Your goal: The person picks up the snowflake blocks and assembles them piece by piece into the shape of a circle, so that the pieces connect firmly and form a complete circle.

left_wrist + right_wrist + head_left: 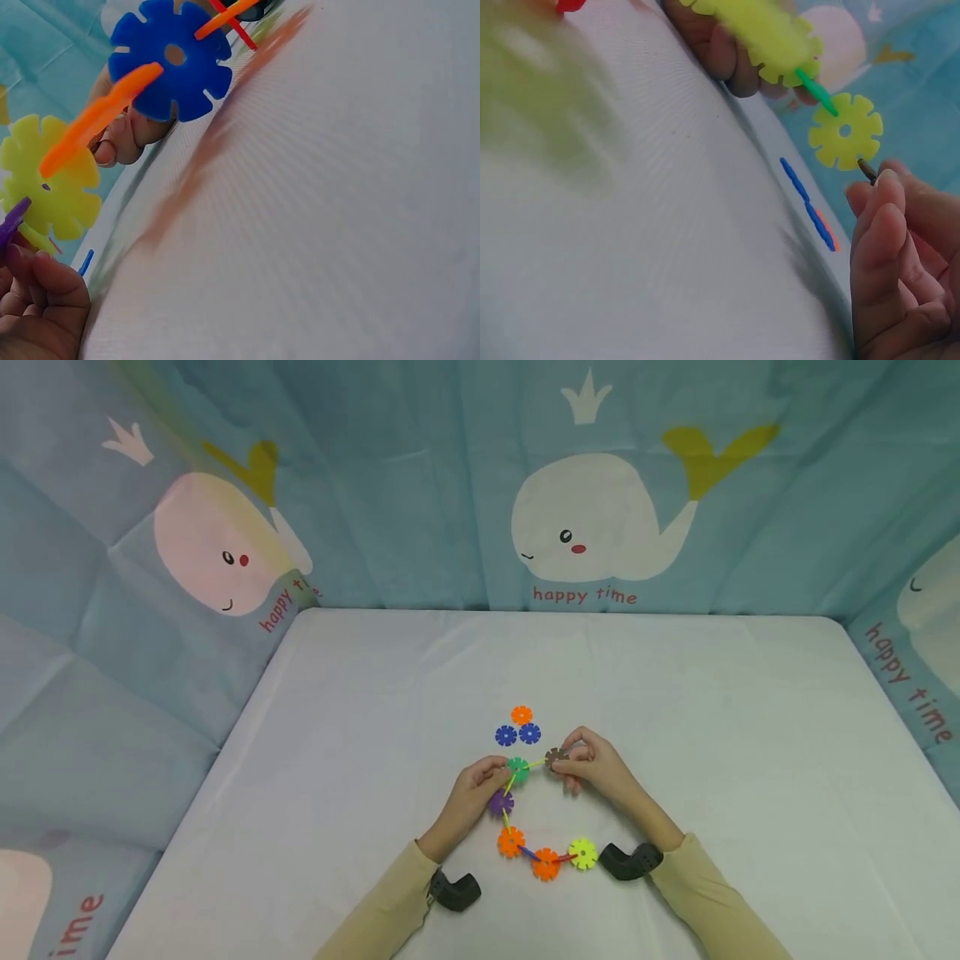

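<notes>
A chain of interlocked plastic snowflake discs curves between and below the hands. Its discs stand at crossing angles, so some look edge-on. My left hand (480, 787) grips the chain at the green disc (518, 769), just above the purple disc (501, 803). At the chain's upper end, my right hand (592, 764) pinches the brown disc (556, 760) between thumb and finger. A yellow disc (846, 132) joins the green and brown discs. Farther down come two orange discs (512, 842), a blue disc (171, 60) between them, and a yellow-green disc (582, 854) at the other end.
Beyond the hands, a loose orange disc (521, 716) and two loose blue discs (506, 736) lie flat on the white table (720, 718). Black wrist devices (632, 862) sit at both sleeves. A blue curtain (420, 485) with whale prints hangs behind.
</notes>
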{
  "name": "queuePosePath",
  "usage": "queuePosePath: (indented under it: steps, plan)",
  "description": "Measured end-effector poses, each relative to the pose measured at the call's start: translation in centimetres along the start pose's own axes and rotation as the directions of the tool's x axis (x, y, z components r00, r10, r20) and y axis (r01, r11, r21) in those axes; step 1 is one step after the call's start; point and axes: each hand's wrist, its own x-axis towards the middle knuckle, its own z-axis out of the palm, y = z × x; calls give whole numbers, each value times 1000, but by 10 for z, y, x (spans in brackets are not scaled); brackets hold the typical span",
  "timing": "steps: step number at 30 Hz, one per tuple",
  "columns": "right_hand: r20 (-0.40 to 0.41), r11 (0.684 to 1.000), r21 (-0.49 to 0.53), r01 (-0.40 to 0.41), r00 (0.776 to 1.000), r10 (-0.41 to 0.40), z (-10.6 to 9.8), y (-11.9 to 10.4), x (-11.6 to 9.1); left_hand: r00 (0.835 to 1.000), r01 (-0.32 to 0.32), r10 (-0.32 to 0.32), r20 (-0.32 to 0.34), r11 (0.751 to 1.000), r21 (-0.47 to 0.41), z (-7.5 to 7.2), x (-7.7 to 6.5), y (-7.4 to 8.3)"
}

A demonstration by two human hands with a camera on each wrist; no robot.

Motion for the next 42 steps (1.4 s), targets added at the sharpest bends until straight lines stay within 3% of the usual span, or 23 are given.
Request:
queuePosePath:
  steps: [9,19,28,37,42]
  plan:
    - [-12,999,53,8,1000,-8,-2,2,-1,999,31,-30,16,999,-35,0,0,0]
    - [45,992,108,62,997,-68,-2,4,-1,999,24,-23,33,999,-37,-1,0,0]
    - [43,998,44,54,998,-56,2,5,-2,999,6,-5,35,1000,-17,0,-1,1]
    - [122,980,73,186,973,-194,8,6,-3,1000,11,-11,15,1000,8,1,-2,1]
    - [134,985,39,170,976,-173,6,5,0,1000,6,-7,28,1000,12,0,-1,3]
